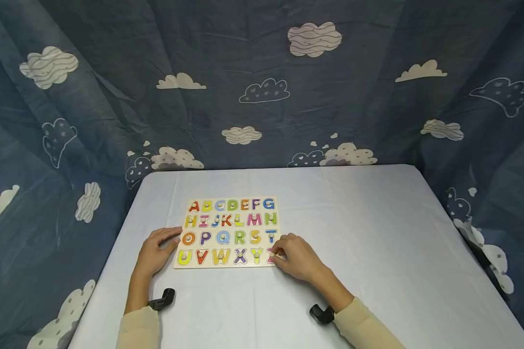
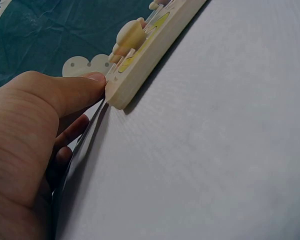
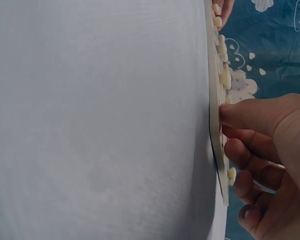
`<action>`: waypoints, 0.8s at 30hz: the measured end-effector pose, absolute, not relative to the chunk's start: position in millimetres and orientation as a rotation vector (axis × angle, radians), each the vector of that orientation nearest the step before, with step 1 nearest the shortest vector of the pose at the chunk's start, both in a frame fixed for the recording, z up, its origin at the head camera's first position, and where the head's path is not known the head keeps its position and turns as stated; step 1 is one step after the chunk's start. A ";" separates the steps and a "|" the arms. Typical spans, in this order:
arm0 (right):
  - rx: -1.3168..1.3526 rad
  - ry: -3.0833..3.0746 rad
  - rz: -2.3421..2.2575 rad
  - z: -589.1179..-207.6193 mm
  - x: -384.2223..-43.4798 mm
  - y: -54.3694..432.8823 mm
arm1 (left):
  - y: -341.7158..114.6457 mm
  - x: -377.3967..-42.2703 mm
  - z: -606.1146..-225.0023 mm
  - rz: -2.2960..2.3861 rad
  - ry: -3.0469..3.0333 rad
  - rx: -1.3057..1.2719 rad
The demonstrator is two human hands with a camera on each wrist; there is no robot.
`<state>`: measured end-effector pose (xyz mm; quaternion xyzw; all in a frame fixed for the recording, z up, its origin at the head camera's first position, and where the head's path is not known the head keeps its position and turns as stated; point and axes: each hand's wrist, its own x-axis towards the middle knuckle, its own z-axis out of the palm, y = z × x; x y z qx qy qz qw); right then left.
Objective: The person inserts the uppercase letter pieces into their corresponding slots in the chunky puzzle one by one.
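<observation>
A wooden alphabet puzzle board [image 1: 227, 268] lies flat on the white table, its colored letters set in rows from A to Z, each with a small knob. At its left edge my left hand [image 1: 155, 248] rests with fingertips and thumb against the wood. The left wrist view has that thumb [image 2: 85, 90] touching the board's near corner. My right hand [image 1: 298, 257] is over the lower right corner, thumb and index finger at the pink letter Z [image 1: 270, 259], pinching it by its knob, which the fingers hide. In the right wrist view the other fingers [image 3: 245, 155] are curled.
The white table [image 1: 367, 232] stretches to the right and in front of the board. A dark blue cloth [image 1: 262, 58] with cloud prints hangs behind and at both sides. Black wrist cameras [image 1: 322, 315] sit on both wrists, low over the table.
</observation>
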<state>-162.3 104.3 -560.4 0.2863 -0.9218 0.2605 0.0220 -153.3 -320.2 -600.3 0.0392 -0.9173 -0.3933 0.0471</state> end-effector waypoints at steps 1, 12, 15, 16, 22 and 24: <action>0.881 -2.859 0.814 -560.9 -162.1 104.2 | -320.5 -152.9 -600.1 -1.200 -2.798 0.116; 0.855 -2.882 0.934 -561.0 -162.7 111.3 | -318.2 -155.3 -600.7 -1.201 -2.794 0.112; 0.816 -2.890 0.992 -557.7 -161.8 119.9 | -317.5 -156.2 -599.8 -1.204 -2.797 0.109; 0.805 -2.888 0.996 -556.8 -161.5 124.1 | -317.0 -156.2 -599.5 -1.208 -2.798 0.111; 0.749 -2.876 0.910 -556.6 -163.5 165.6 | -315.5 -155.1 -595.2 -1.237 -2.799 0.161; 0.722 -2.872 0.877 -558.6 -164.5 185.2 | -315.9 -154.3 -592.4 -1.237 -2.803 0.186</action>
